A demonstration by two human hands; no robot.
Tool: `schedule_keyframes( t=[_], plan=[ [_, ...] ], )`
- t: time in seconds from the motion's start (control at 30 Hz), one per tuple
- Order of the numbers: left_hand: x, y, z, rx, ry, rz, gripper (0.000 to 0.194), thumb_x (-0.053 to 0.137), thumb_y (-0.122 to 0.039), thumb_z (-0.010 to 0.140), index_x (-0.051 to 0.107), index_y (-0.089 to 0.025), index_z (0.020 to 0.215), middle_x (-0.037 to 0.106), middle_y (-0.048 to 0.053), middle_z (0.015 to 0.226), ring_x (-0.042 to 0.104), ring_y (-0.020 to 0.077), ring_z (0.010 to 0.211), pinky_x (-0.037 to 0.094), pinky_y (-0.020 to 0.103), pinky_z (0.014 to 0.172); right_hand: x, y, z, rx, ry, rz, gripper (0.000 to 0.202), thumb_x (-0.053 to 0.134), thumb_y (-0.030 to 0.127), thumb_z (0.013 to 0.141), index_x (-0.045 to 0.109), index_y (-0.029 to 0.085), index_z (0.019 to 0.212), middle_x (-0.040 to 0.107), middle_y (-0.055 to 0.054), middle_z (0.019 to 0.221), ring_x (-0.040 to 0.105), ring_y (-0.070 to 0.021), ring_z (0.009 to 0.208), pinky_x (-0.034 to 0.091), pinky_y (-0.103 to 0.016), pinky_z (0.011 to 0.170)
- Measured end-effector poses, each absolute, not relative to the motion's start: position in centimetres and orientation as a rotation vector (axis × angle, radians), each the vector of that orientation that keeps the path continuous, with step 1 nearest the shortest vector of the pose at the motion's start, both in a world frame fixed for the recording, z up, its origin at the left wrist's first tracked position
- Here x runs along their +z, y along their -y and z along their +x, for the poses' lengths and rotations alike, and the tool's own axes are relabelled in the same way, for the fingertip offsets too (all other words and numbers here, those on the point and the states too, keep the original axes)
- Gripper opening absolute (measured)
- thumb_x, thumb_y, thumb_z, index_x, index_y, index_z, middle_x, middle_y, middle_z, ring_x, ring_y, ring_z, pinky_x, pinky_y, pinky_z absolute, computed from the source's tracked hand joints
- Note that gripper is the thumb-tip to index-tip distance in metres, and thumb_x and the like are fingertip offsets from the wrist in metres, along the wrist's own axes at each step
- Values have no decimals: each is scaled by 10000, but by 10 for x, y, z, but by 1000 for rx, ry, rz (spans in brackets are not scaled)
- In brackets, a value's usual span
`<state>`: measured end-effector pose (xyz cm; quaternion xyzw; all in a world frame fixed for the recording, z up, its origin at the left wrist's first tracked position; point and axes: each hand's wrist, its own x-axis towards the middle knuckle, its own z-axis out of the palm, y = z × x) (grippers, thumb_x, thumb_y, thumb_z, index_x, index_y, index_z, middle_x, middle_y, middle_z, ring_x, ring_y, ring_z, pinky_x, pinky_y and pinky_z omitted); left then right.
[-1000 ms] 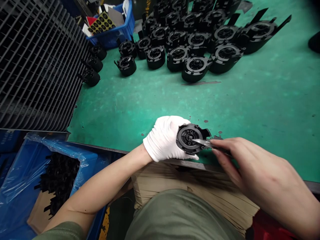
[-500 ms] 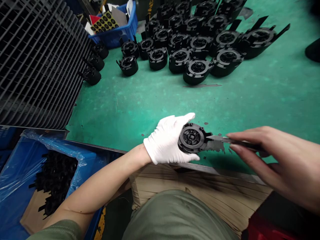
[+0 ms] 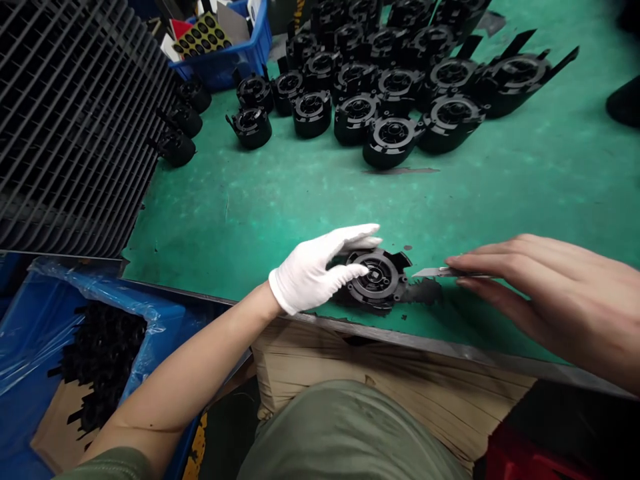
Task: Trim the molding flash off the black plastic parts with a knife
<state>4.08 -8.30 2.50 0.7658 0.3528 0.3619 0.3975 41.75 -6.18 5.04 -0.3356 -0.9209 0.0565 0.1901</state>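
Observation:
My left hand (image 3: 320, 268), in a white glove, grips a round black plastic housing (image 3: 376, 283) near the table's front edge. Its thumb lies over the housing's face towards the middle, with the fingers along the far side. A short tab sticks out at the housing's upper right. To the right, my bare right hand (image 3: 545, 293) pinches a slim craft knife (image 3: 435, 272). The pointed blade faces the housing, with a small gap between them. Most of the knife's handle is hidden by the hand. Below the blade, a dark worn patch (image 3: 425, 292) marks the green tabletop.
Several black housings (image 3: 393, 137) stand grouped at the back of the green table (image 3: 280, 193). Left are a dark slatted rack (image 3: 65, 133) and a blue bin (image 3: 250, 57) with sticker sheets. Below left, a plastic-lined blue crate (image 3: 165, 323) holds more black parts.
The housing has been turned, so its tab now points to the upper right. My left thumb has moved onto its face. The knife blade has come away from the tab.

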Motion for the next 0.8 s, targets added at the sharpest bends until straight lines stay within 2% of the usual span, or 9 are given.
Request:
schedule_keyframes(
  t=[0.07, 0.13, 0.33, 0.4, 0.5, 0.8],
  plan=[
    [20, 87, 43, 920, -965, 1945, 511, 657, -443, 1238, 650, -202, 1688, 837, 139, 1566, 822, 252, 1471, 631, 401, 1348, 52, 62, 408, 102, 2650, -770, 273, 680, 356, 1201, 734, 240, 1442, 828, -70, 1184, 782, -198, 971, 611, -346, 889],
    [17, 88, 45, 913, -1016, 2004, 460, 599, -440, 1260, 708, -186, 1628, 831, 129, 1581, 812, 231, 1486, 614, 376, 1361, 53, 62, 398, 49, 2652, -718, 276, 672, 316, 1198, 727, 202, 1444, 824, -81, 1166, 773, -206, 947, 592, -354, 847],
    [12, 88, 45, 844, -1067, 2109, 489, 506, -475, 1285, 734, -221, 1634, 804, 96, 1630, 808, 223, 1493, 638, 393, 1344, 57, 52, 386, 12, 2625, -750, 263, 640, 313, 1206, 741, 226, 1432, 844, -77, 1159, 759, -231, 929, 573, -394, 828],
    [13, 88, 44, 831, -1033, 2090, 495, 509, -490, 1284, 739, -228, 1635, 806, 87, 1627, 814, 219, 1483, 646, 385, 1335, 59, 43, 383, 40, 2642, -722, 249, 579, 326, 1232, 755, 254, 1393, 857, -70, 1167, 755, -235, 939, 561, -407, 820],
    [15, 87, 44, 839, -983, 2062, 482, 549, -481, 1274, 761, -213, 1614, 809, 81, 1622, 817, 213, 1475, 642, 359, 1333, 60, 32, 376, 136, 2693, -573, 257, 524, 261, 1246, 763, 258, 1341, 867, -60, 1184, 745, -212, 946, 536, -394, 816],
    [14, 87, 43, 739, -1065, 2037, 447, 612, -468, 1251, 786, -259, 1606, 826, 45, 1600, 834, 234, 1449, 659, 380, 1316, 44, 27, 364, 187, 2706, -487, 244, 598, 179, 1213, 699, 237, 1427, 836, -56, 1238, 669, -196, 988, 465, -388, 861]
  ],
)
